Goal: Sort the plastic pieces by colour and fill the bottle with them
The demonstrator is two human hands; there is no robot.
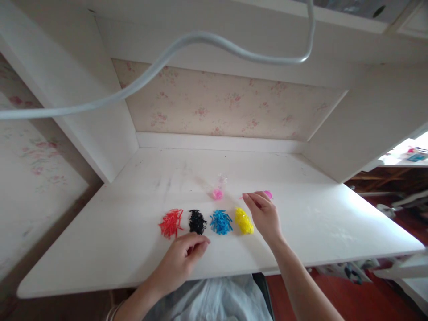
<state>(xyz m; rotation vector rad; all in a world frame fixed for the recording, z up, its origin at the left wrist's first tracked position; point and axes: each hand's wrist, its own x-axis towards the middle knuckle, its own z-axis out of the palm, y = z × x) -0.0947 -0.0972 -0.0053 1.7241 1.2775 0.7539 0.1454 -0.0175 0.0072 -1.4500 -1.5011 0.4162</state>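
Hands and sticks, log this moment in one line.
left hand: resting by black pile | right hand: pinching pink stick

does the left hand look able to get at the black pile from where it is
Probably yes: the left hand rests on the desk just in front of the black pile, with nothing between them. The red pile lies beside it.

Four small heaps of sticks lie in a row on the bench, the left hand just before them, the right hand at the row's right end, a small jar behind the row.
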